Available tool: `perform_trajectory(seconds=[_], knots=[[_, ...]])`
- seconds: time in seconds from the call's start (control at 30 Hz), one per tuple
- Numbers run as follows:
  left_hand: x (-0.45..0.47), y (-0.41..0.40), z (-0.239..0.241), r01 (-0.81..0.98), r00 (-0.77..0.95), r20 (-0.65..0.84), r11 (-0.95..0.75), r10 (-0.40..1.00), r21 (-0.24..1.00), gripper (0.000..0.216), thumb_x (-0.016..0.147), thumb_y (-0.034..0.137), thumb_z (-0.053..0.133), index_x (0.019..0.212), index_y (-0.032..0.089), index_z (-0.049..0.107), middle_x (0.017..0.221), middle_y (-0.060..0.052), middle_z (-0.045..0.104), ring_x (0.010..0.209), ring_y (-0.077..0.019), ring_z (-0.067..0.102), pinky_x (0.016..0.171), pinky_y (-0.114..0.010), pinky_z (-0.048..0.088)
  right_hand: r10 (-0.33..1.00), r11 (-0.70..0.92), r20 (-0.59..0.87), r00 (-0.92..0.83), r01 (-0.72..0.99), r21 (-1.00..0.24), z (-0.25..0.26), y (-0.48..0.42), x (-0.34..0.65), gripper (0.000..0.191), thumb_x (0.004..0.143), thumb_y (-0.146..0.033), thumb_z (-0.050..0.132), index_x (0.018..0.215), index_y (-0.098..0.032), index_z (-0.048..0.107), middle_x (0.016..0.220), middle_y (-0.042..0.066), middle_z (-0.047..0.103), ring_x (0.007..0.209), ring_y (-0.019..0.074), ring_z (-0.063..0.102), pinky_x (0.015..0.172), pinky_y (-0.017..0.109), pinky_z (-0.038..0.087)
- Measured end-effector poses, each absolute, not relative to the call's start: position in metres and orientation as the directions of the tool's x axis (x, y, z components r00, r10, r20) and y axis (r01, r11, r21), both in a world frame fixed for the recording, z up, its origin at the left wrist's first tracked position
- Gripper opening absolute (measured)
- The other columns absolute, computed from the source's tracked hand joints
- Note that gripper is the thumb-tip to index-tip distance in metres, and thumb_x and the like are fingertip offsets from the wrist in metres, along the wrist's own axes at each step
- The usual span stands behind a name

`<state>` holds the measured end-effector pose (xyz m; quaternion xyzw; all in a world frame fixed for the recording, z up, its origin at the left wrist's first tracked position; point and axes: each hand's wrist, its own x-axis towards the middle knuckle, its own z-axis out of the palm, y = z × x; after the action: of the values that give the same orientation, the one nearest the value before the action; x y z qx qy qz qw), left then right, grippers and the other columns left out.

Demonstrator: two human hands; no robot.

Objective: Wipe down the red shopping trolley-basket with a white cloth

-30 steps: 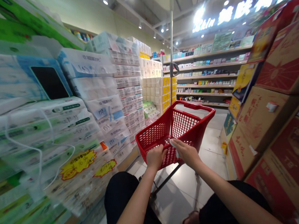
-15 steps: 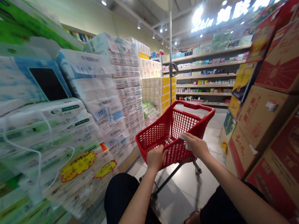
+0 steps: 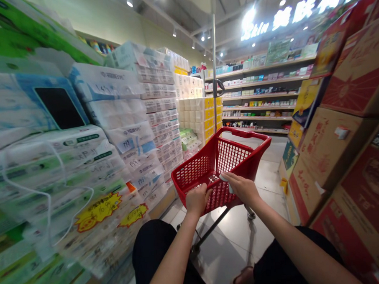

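A red plastic shopping cart (image 3: pixel 240 154) with a lattice basket stands in front of my knees, its near side rail facing me. My left hand (image 3: pixel 196 199) is closed round that rail toward the cart's lower left end. Further right on the same rail, my right hand (image 3: pixel 243 187) presses a white cloth or tissue (image 3: pixel 225 178) against the rim. Part of the white piece hangs down over the outer side of the basket; the rest is hidden under my fingers. The visible inside of the basket shows only its red lattice.
Stacked tissue packs (image 3: pixel 132 132) rise close on the left, with a dark-screened phone (image 3: pixel 60 107) and a white cable (image 3: pixel 31 188) on them. Cardboard cartons (image 3: pixel 328 148) are piled on the right. Behind the cart stand a metal pole (image 3: pixel 213 53) and product shelves (image 3: pixel 259 96).
My right hand has slid left along the cart's rail with the white cloth or tissue, closer to my left hand. The left hand keeps its hold in the same place.
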<state>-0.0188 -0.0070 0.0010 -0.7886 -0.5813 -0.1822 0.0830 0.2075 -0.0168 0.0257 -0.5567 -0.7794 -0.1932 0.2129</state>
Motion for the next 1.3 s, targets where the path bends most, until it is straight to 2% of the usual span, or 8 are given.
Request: perform_trajectory(seconds=[0.13, 0.27, 0.53, 0.67, 0.93, 1.1, 1.17, 1.3], knots=[[-0.018, -0.006, 0.001, 0.951, 0.256, 0.367, -0.302, 0.894, 0.072, 0.041, 0.099, 0.055, 0.029, 0.105, 0.025, 0.056, 0.087, -0.005, 0.069, 0.079, -0.0223, 0.067, 0.066, -0.028, 0.043, 0.831, 0.119, 0.542, -0.122, 0.992, 0.040, 0.048, -0.001, 0.253, 0.045, 0.097, -0.028, 0.035, 0.139, -0.041, 0.048, 0.142, -0.005, 0.053, 0.097, 0.0168, 0.067, 0.063, 0.026, 0.051], [-0.017, -0.007, 0.002, 0.950, 0.261, 0.343, -0.304, 0.902, 0.077, 0.041, 0.099, 0.055, 0.030, 0.107, 0.025, 0.056, 0.088, -0.005, 0.069, 0.080, -0.0219, 0.067, 0.068, -0.028, 0.044, 0.833, -0.020, 0.553, 0.028, 1.000, -0.021, 0.066, 0.008, 0.291, 0.043, 0.098, -0.037, 0.033, 0.138, -0.044, 0.048, 0.143, -0.004, 0.051, 0.087, 0.0159, 0.067, 0.059, 0.027, 0.047], [-0.018, -0.011, 0.008, 0.949, 0.256, 0.322, -0.300, 0.912, 0.096, 0.040, 0.098, 0.055, 0.032, 0.107, 0.025, 0.057, 0.090, -0.006, 0.069, 0.081, -0.0219, 0.067, 0.069, -0.028, 0.045, 0.733, -0.149, 0.627, 0.264, 0.961, -0.231, 0.072, 0.017, 0.315, 0.042, 0.095, -0.040, 0.042, 0.136, -0.040, 0.053, 0.135, -0.001, 0.055, 0.086, 0.0167, 0.063, 0.063, 0.028, 0.044], [-0.015, -0.011, 0.009, 0.954, 0.238, 0.309, -0.281, 0.921, 0.102, 0.040, 0.098, 0.055, 0.033, 0.107, 0.024, 0.056, 0.090, -0.007, 0.069, 0.082, -0.0222, 0.067, 0.069, -0.028, 0.045, 0.773, -0.056, 0.607, 0.182, 0.974, -0.221, 0.062, 0.007, 0.285, 0.040, 0.097, -0.041, 0.037, 0.134, -0.041, 0.054, 0.132, -0.003, 0.057, 0.084, 0.0153, 0.064, 0.058, 0.025, 0.042], [-0.012, -0.009, 0.007, 0.956, 0.233, 0.323, -0.277, 0.917, 0.096, 0.040, 0.099, 0.054, 0.030, 0.103, 0.023, 0.056, 0.089, -0.006, 0.069, 0.079, -0.0224, 0.067, 0.067, -0.029, 0.045, 0.821, 0.239, 0.547, -0.166, 0.969, -0.066, 0.020, -0.030, 0.183, 0.041, 0.099, -0.033, 0.036, 0.138, -0.040, 0.047, 0.130, 0.000, 0.058, 0.077, 0.0122, 0.066, 0.057, 0.022, 0.045], [-0.015, -0.009, 0.006, 0.956, 0.236, 0.325, -0.279, 0.915, 0.089, 0.038, 0.099, 0.052, 0.031, 0.104, 0.024, 0.056, 0.088, -0.006, 0.069, 0.079, -0.0224, 0.067, 0.067, -0.029, 0.045, 0.809, 0.354, 0.492, -0.321, 0.935, 0.027, 0.024, -0.032, 0.169, 0.045, 0.097, -0.026, 0.041, 0.139, -0.039, 0.046, 0.134, 0.002, 0.056, 0.082, 0.0132, 0.067, 0.058, 0.022, 0.048], [-0.016, -0.009, 0.007, 0.954, 0.243, 0.331, -0.287, 0.912, 0.089, 0.039, 0.099, 0.053, 0.031, 0.103, 0.023, 0.056, 0.089, -0.006, 0.069, 0.080, -0.0222, 0.067, 0.068, -0.028, 0.045, 0.809, 0.348, 0.496, -0.315, 0.937, 0.027, 0.032, -0.027, 0.182, 0.045, 0.096, -0.024, 0.041, 0.138, -0.039, 0.047, 0.137, 0.001, 0.055, 0.089, 0.0143, 0.067, 0.061, 0.023, 0.049], [-0.017, -0.011, 0.010, 0.952, 0.250, 0.321, -0.293, 0.914, 0.093, 0.040, 0.099, 0.054, 0.031, 0.102, 0.023, 0.055, 0.090, -0.007, 0.069, 0.080, -0.0219, 0.067, 0.069, -0.028, 0.045, 0.834, 0.190, 0.536, -0.130, 0.980, -0.057, 0.048, -0.012, 0.221, 0.041, 0.098, -0.029, 0.036, 0.135, -0.040, 0.051, 0.137, -0.003, 0.056, 0.092, 0.0151, 0.068, 0.060, 0.024, 0.051]])
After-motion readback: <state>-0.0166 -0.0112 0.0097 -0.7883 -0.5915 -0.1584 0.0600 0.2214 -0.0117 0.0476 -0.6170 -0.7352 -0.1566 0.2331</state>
